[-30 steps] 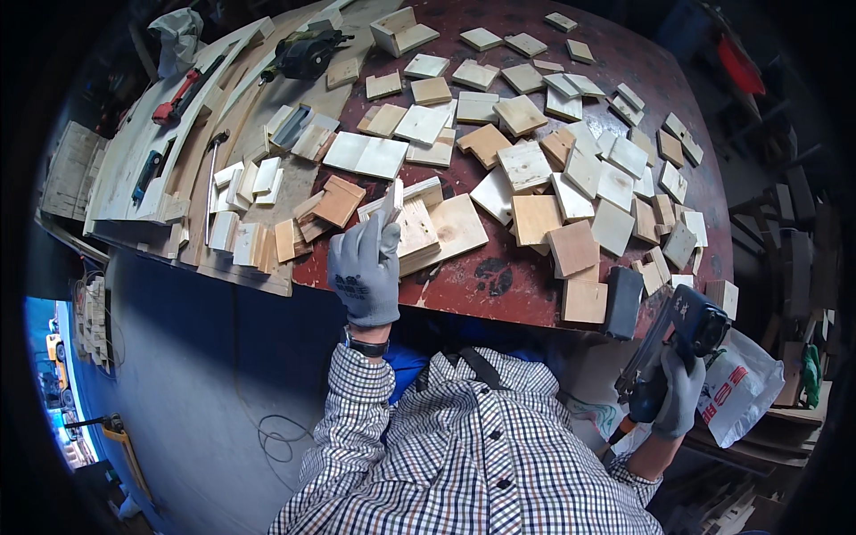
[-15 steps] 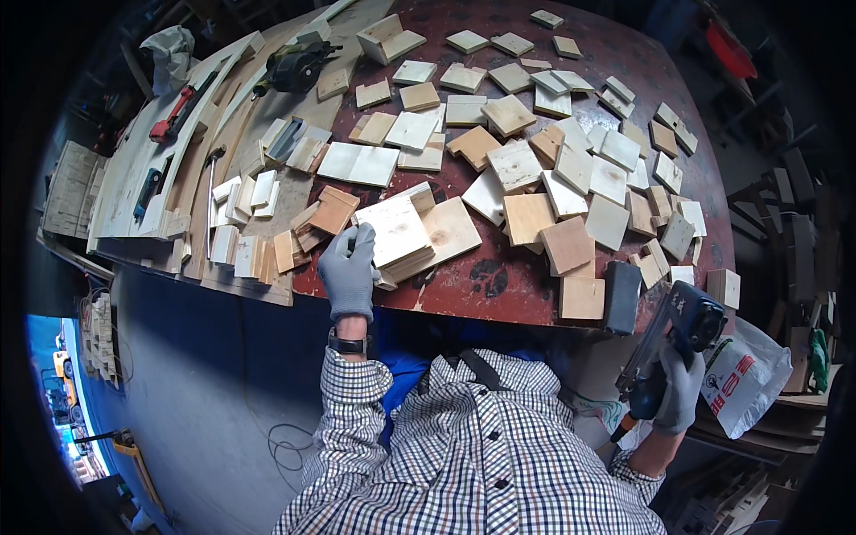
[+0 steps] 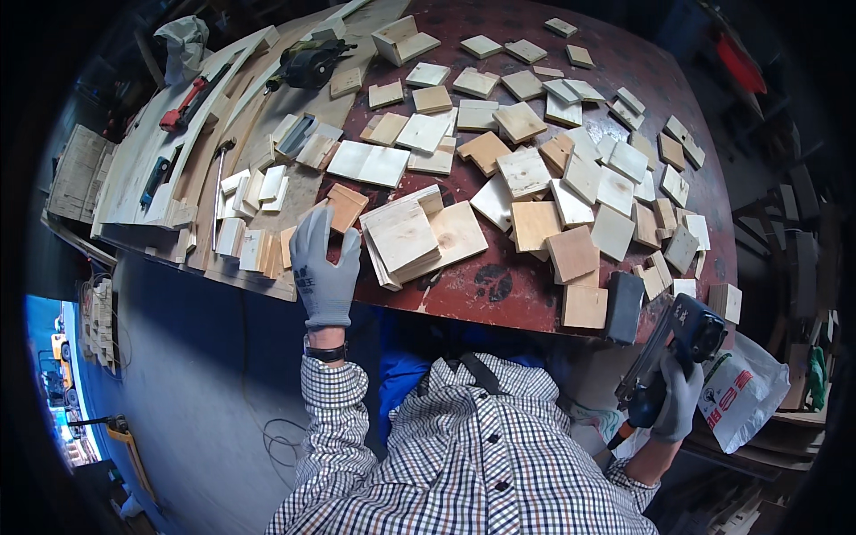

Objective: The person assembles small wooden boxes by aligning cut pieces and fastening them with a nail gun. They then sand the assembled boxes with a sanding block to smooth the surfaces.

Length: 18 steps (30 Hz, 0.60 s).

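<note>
My left hand [image 3: 325, 275], in a grey glove, is raised at the table's near edge with its fingers apart and nothing in it. Just beyond its fingertips lies a reddish-brown wood block [image 3: 348, 208]. To its right sits a stack of pale square wood pieces [image 3: 400, 234], leaning against another flat board [image 3: 462, 234]. Over at the right, my gloved right hand [image 3: 680, 403] grips a dark nail gun [image 3: 688, 339] by its handle. The gun is beside the table's near right corner, its long magazine slanting down to the left.
Many loose wood pieces [image 3: 526, 172] cover the red table [image 3: 446, 299]. A dark grey block [image 3: 623, 308] stands at the near edge. Further left are a hammer [image 3: 221, 178], a red-and-black tool [image 3: 183, 107] and a black power tool [image 3: 308, 64]. A white plastic bag [image 3: 744, 392] hangs at the right.
My left hand has let go of the stacked wood pieces, opened and drawn back to the left. The stack now sits at a slightly different angle. My right hand still holds the nail gun.
</note>
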{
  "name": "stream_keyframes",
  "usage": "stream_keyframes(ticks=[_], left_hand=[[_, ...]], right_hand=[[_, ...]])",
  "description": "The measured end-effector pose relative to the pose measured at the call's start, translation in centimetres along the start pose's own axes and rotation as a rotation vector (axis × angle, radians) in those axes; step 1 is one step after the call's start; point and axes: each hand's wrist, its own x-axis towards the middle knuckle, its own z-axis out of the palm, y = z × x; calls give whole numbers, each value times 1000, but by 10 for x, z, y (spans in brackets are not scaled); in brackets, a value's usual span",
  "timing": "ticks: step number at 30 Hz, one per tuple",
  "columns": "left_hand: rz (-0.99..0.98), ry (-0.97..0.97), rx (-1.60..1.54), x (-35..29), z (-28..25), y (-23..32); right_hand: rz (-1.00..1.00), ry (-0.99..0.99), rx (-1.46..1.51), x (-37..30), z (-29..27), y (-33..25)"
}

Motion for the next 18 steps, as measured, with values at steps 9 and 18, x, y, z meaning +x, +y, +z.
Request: stream_keyframes(ticks=[9, 18], left_hand=[[254, -408, 170, -15, 25, 33], [140, -346, -54, -28, 43, 22]], right_hand=[[2, -74, -24, 7, -2, 3], [5, -51, -50, 6, 3, -1]])
